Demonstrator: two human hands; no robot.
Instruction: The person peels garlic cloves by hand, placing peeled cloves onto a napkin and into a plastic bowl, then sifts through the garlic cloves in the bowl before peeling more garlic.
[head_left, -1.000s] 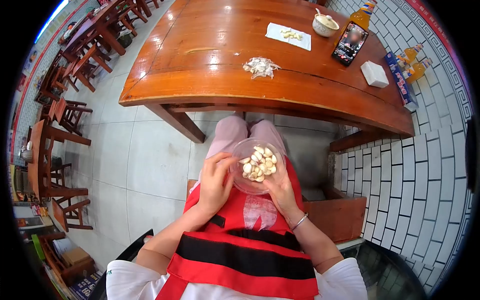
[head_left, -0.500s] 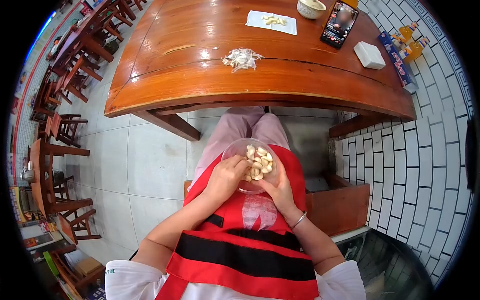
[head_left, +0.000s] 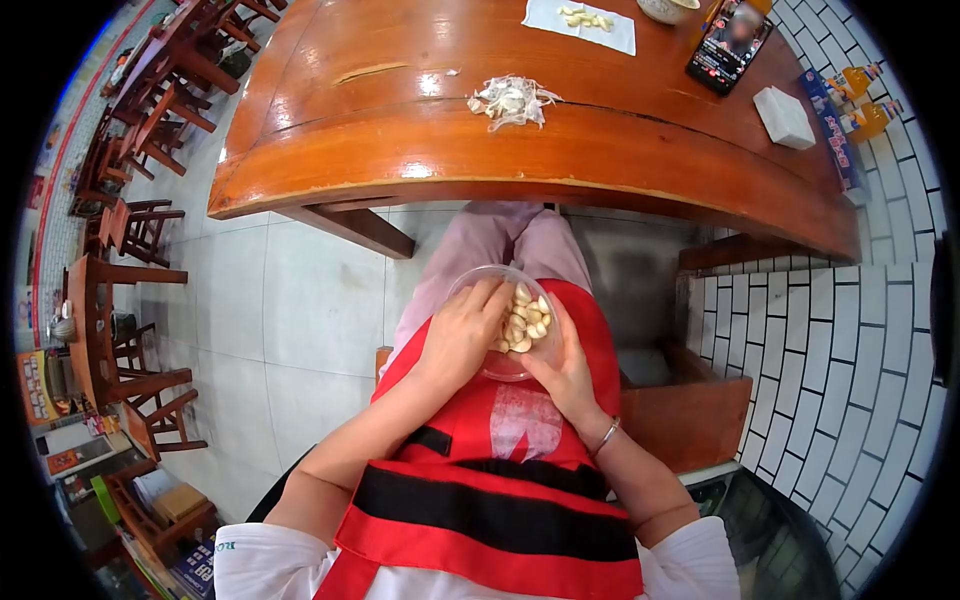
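On my lap, a clear plastic bowl [head_left: 508,372] holds several peeled garlic cloves [head_left: 527,325]. My right hand [head_left: 565,368] grips the bowl's right side, thumb towards the near rim and fingers along the outer wall. My left hand [head_left: 465,330] reaches over the left rim, its fingers together and bent down among the cloves. Its fingertips are hidden, so whatever they pinch does not show. Beyond the bowl, a pile of garlic skins [head_left: 513,101] lies on the wooden table [head_left: 420,160]. Farther back, more peeled cloves [head_left: 585,18] rest on a white napkin [head_left: 620,38].
A phone [head_left: 729,46] leans upright near a ceramic bowl [head_left: 668,9]. To its right are a stack of napkins [head_left: 784,117] and a blue box [head_left: 832,130] with orange bottles [head_left: 868,120]. A tiled wall [head_left: 800,360] bounds the right side; wooden stools [head_left: 135,240] stand left.
My left fingers have shifted towards the far side of the bowl and cover more of the cloves. My right hand keeps its hold. The view has tilted, moving the tabletop things up and right.
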